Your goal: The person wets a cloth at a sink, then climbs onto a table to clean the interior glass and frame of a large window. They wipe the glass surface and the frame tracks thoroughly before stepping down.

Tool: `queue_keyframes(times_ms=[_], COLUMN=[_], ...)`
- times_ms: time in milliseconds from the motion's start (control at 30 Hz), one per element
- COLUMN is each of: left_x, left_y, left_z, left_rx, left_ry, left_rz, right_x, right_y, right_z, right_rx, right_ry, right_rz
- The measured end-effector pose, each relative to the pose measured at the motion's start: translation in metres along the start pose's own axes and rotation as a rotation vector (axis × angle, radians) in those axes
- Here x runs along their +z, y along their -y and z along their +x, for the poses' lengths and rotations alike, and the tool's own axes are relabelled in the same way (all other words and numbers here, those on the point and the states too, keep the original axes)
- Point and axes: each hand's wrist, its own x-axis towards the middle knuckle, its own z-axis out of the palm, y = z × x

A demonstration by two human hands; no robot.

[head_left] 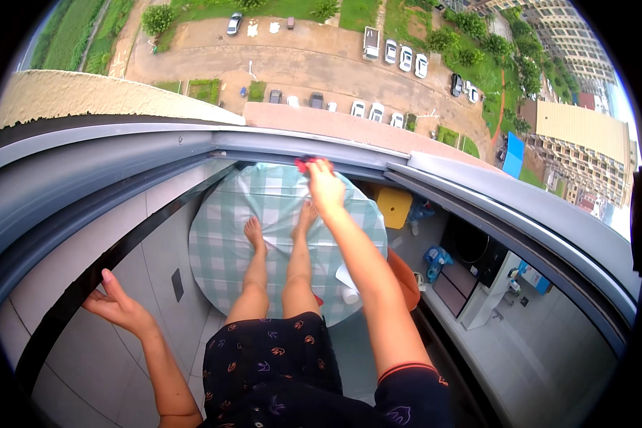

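1. The view looks steeply down from head height: a person stands barefoot on a round table (225, 250) covered in a pale green checked cloth, beside an open window high above a street with parked cars.
2. The right hand (324, 187) reaches forward to the grey window frame (299, 146), its fingers curled down over a small red cloth (304, 163) and pressing it against the lower rail of the frame.
3. Only a corner of the red cloth shows past the fingertips; the rest is hidden under the hand.
4. The left hand (115, 305) is stretched out to the side, fingers spread fairly wide, resting against the black strip (85, 285) that runs along the tiled wall. It holds nothing.
5. Both bare feet are planted on the table, just below the right hand.
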Motion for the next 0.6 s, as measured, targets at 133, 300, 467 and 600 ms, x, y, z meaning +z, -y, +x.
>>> queue_keyframes(times_ms=[133, 300, 467, 600], left_x=[0.000, 0.002, 0.006, 0.005], left_y=[0.001, -0.002, -0.008, -0.006], left_z=[-0.002, -0.001, -0.001, -0.003], left_rx=[0.005, -0.037, -0.024, -0.003], left_ry=[-0.015, -0.008, -0.035, -0.019], left_rz=[0.007, -0.039, -0.055, -0.036], right_x=[-0.037, -0.014, 0.053, 0.068], right_y=[-0.104, -0.096, 0.022, 0.139], right_z=[-0.028, -0.019, 0.016, 0.038], right_rx=[0.295, 0.488, 0.416, 0.250], right_ry=[0.000, -0.133, -0.237, -0.120], right_rz=[-0.309, -0.146, 0.054, 0.356])
